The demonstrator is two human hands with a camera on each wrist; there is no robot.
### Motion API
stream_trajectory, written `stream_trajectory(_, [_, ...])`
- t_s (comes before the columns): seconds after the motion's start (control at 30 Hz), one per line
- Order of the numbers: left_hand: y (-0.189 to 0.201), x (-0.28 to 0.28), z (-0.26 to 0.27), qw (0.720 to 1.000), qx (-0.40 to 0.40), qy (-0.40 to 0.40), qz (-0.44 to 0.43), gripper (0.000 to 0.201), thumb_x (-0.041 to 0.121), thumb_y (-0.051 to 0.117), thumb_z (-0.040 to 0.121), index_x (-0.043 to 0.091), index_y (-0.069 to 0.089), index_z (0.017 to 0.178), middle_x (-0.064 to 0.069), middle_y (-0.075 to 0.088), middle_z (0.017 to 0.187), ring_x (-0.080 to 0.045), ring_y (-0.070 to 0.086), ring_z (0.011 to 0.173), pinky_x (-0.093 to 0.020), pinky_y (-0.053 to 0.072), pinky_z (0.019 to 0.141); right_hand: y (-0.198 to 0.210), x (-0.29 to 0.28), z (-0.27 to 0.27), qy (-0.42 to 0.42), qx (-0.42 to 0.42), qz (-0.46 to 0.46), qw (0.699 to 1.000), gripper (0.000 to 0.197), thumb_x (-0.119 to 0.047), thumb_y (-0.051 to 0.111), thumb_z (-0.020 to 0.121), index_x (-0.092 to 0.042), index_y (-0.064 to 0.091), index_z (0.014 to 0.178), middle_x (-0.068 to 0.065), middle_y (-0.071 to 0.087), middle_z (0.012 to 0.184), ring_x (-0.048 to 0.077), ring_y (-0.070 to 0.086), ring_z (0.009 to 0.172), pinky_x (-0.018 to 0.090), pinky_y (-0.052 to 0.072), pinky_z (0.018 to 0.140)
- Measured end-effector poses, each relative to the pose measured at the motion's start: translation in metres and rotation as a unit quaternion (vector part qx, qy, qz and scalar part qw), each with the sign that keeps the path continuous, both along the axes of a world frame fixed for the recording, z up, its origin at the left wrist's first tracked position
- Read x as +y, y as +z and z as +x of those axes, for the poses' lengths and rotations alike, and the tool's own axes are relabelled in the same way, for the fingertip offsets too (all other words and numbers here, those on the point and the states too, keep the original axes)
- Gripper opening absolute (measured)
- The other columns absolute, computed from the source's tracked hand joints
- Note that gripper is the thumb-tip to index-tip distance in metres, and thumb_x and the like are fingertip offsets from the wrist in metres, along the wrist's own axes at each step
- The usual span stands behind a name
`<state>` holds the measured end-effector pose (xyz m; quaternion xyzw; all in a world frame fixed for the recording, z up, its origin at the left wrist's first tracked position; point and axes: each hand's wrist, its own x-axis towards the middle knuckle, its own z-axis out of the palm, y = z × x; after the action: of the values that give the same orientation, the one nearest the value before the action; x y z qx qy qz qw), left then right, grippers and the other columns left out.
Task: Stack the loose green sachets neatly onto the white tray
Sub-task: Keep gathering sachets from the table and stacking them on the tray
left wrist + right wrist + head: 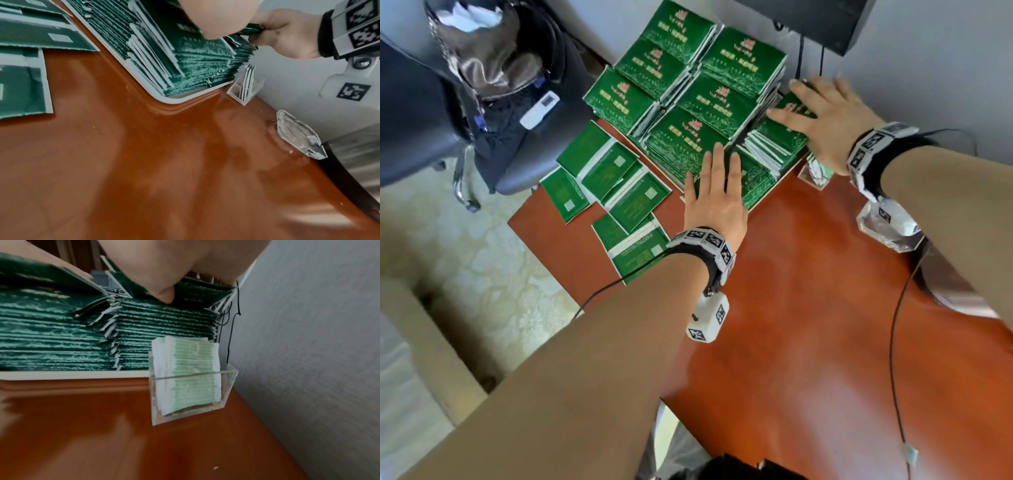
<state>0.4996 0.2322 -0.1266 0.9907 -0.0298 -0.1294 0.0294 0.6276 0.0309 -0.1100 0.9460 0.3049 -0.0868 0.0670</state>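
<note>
Several tall stacks of green sachets (688, 85) fill the white tray (174, 100) at the back of the brown table. My left hand (717, 192) lies flat, fingers straight, on the nearest stack (195, 65). My right hand (822, 116) spreads its fingers over the top of the right-hand stack (164, 324), its thumb (164, 296) pressing down on the top sachet. Neither hand lifts anything. Several loose sachets (616, 178) lie face down and overlapping on the table left of the tray, also seen in the left wrist view (20, 81).
A clear acrylic holder (185, 386) with pale packets stands at the tray's right corner by the wall. A glass ashtray (887, 222) and a metal vessel (359, 162) sit under my right arm. A chair with a bag (482, 85) stands left of the table.
</note>
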Motion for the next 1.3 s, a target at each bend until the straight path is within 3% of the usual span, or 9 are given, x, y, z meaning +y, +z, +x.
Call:
stream_trajectory(0.17, [-0.012, -0.001, -0.006, 0.998, -0.021, -0.034, 0.040, 0.078, 0.050, 0.032, 0.101, 0.011, -0.002, 0.160, -0.014, -0.013, 0.166, -0.029, -0.006, 0.154, -0.056, 0.005, 0.123, -0.002, -0.004, 0.001, 0.004, 0.023, -0.001, 1.000, 0.087, -0.022, 0.053, 0.095, -0.049, -0.004, 0.154, 0.003, -0.008, 0.167, 0.031, -0.004, 0.153, 0.056, -0.001, 0.122])
stream_trajectory(0.37, [-0.015, 0.000, 0.000, 0.998, -0.023, -0.028, 0.057, 0.077, 0.047, 0.036, 0.103, 0.010, -0.003, 0.159, -0.015, -0.012, 0.166, -0.031, -0.001, 0.154, -0.053, 0.009, 0.123, -0.005, -0.004, 0.002, -0.002, 0.029, -0.001, 1.000, 0.090, -0.021, 0.053, 0.096, -0.054, -0.009, 0.152, -0.004, -0.012, 0.166, 0.031, -0.007, 0.153, 0.069, 0.001, 0.116])
stream_trajectory(0.67, [-0.013, -0.002, 0.003, 0.998, -0.021, -0.033, 0.052, 0.078, 0.046, 0.044, 0.102, 0.009, 0.006, 0.160, -0.013, -0.005, 0.167, -0.029, 0.011, 0.153, -0.051, 0.023, 0.119, -0.009, 0.001, 0.002, 0.000, 0.025, -0.009, 1.000, 0.092, -0.021, 0.053, 0.095, -0.054, -0.012, 0.151, -0.003, -0.014, 0.166, 0.031, -0.008, 0.153, 0.070, 0.000, 0.116])
stream_trajectory(1.07, [-0.013, -0.004, 0.008, 0.998, -0.027, -0.034, 0.055, 0.081, 0.049, 0.045, 0.100, 0.010, 0.005, 0.159, -0.010, -0.002, 0.168, -0.028, 0.010, 0.153, -0.052, 0.021, 0.120, -0.009, 0.007, 0.002, 0.002, 0.013, -0.022, 1.000, 0.092, -0.024, 0.053, 0.095, -0.052, -0.014, 0.151, -0.003, -0.011, 0.166, 0.031, -0.007, 0.153, 0.067, 0.000, 0.117])
stream_trajectory(1.3, [-0.010, -0.004, 0.005, 0.997, -0.028, -0.043, 0.055, 0.090, 0.048, 0.051, 0.097, 0.010, 0.000, 0.159, -0.013, -0.008, 0.167, -0.030, 0.003, 0.154, -0.055, 0.014, 0.122, -0.003, 0.003, -0.003, -0.009, 0.018, -0.027, 0.999, 0.109, -0.027, 0.066, 0.086, -0.053, -0.018, 0.150, -0.004, -0.016, 0.165, 0.029, -0.009, 0.153, 0.067, -0.002, 0.117])
